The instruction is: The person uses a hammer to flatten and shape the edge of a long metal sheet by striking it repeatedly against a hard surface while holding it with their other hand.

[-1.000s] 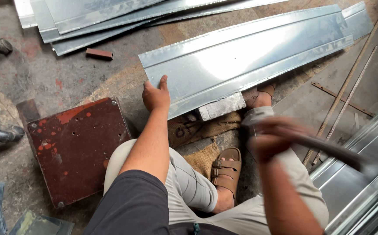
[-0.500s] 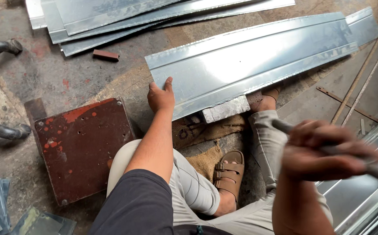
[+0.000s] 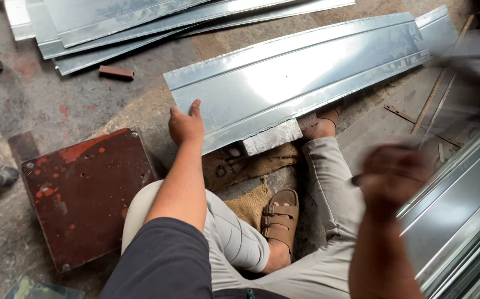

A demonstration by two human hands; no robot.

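A long folded metal sheet (image 3: 301,77) lies across the floor, far of centre, its near edge resting on a metal block (image 3: 271,137). More sheets (image 3: 140,22) are stacked at far left. A rusty red plate (image 3: 85,191) lies near left. The left hand (image 3: 186,124) presses flat, fingers spread, on the sheet's left end. The right hand (image 3: 392,177), blurred, is closed around a thin dark handle (image 3: 361,178); the tool's head cannot be made out.
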